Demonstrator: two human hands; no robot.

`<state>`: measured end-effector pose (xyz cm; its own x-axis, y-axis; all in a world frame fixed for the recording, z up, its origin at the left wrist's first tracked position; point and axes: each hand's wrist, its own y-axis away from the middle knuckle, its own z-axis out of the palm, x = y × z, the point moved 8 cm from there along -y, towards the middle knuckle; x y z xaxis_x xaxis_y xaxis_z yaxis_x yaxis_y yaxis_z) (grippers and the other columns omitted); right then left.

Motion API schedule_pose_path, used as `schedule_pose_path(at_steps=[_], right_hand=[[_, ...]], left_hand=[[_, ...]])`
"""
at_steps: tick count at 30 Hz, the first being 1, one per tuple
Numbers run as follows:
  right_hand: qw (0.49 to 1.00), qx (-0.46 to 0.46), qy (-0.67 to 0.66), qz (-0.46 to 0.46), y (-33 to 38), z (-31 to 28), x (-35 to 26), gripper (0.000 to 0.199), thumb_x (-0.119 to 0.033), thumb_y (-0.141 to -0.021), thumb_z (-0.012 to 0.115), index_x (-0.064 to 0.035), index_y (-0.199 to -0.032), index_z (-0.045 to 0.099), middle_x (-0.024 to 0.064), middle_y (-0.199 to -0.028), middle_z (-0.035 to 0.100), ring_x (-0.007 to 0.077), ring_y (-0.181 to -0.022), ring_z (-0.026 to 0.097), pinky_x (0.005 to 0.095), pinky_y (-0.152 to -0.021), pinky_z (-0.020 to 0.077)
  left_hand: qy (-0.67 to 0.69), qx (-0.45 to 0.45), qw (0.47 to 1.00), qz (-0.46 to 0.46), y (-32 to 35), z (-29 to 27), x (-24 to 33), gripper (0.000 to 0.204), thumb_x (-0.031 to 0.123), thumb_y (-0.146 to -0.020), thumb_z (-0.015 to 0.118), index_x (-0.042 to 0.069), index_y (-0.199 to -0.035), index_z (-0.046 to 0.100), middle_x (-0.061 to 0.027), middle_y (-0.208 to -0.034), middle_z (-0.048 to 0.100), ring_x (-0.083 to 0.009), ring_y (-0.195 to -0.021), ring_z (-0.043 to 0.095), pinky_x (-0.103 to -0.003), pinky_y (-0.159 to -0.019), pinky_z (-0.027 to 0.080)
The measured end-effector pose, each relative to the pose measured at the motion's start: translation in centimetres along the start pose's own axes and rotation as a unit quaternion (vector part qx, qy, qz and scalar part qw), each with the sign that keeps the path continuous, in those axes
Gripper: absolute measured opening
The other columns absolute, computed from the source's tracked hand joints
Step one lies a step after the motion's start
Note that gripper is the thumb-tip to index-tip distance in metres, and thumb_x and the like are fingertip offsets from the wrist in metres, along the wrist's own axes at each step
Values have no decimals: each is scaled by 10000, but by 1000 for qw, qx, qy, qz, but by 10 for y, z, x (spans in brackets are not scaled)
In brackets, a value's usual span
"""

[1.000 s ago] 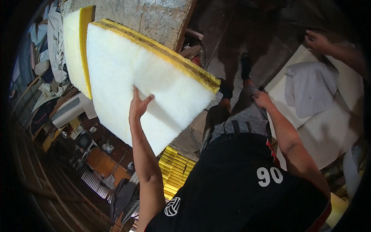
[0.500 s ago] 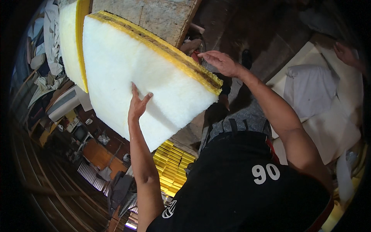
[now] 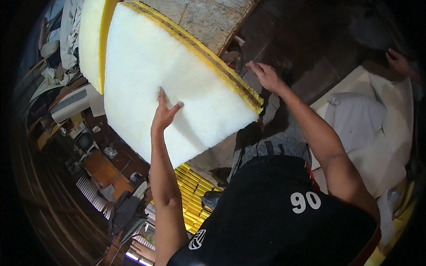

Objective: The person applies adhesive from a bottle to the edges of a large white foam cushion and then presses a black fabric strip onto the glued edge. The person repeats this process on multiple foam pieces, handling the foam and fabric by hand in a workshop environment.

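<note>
A thick cushion slab [image 3: 142, 57] with fluffy white padding on top lies before me. Its long right edge shows yellow foam [image 3: 211, 66] with a brownish layer in the middle. My left hand [image 3: 165, 114] rests on the white top, thumb and fingers spread, and the padding dips around it. Off the right edge of the slab, my right hand [image 3: 268, 77] hangs in the air with its fingers stretched out to the left and nothing visible in them. Beside the slab on the left stands a second padded yellow piece [image 3: 91, 44].
Beyond the slab is a worn wooden board [image 3: 208, 22]. Several stacked yellow strips [image 3: 191, 188] lie below it. On the right, a grey cloth [image 3: 355, 117] covers pale sheets, near another person's hand [image 3: 397, 62]. Fabrics and clutter [image 3: 57, 75] fill the left.
My right hand has moved slightly right, away from the slab's edge, and its fingers are a little more bent. My left hand stays on the padding. The whole view has shifted slightly.
</note>
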<state>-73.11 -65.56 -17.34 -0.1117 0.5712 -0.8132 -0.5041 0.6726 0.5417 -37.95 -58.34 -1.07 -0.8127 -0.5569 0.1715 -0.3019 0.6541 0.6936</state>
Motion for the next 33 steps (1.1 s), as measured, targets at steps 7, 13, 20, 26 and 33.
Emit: schedule_pose_path(at_steps=[7,13,20,26,33], right_hand=[[895,35,-442,41,-62,-2,-42,1040,-684,-890,523,-106,-1563,-19,206,-1617,-9,381,-1450,204,441,-1071,376],[917,25,-396,38,-58,14,-68,902,-662,-925,477,-92,-1550,165,176,-1623,54,340,-1489,87,486,-1098,338],[986,95,-117,74,6,-59,-12,593,-549,-949,556,-93,-1328,573,44,-1378,531,198,-1288,436,416,-1057,384],[978,175,111,-13,89,-135,54,464,-350,-963,603,-6,-1274,615,121,-1283,630,210,-1171,580,318,-985,435],[930,242,242,-131,130,-104,-5,394,-244,-963,620,2,-1269,594,149,-1243,635,227,-1103,618,330,-931,484]], left_hand=[[9,22,1000,13,3,-1,1,1103,432,-826,750,-18,-1537,36,-267,-1585,151,-376,-1490,100,-410,-1200,166],[21,35,999,25,2,0,4,1096,431,-817,755,6,-1544,53,-245,-1590,164,-383,-1486,116,-421,-1204,167],[20,51,997,45,-2,-2,4,1128,460,-778,776,-23,-1534,92,-269,-1579,173,-406,-1483,96,-449,-1207,144],[-12,189,978,87,1,15,-31,1109,573,-750,737,105,-1556,137,-203,-1602,159,-409,-1472,141,-630,-1126,241],[20,429,897,103,105,21,25,701,413,-922,606,93,-1487,343,-223,-1540,292,-417,-1418,272,-565,-1123,284]])
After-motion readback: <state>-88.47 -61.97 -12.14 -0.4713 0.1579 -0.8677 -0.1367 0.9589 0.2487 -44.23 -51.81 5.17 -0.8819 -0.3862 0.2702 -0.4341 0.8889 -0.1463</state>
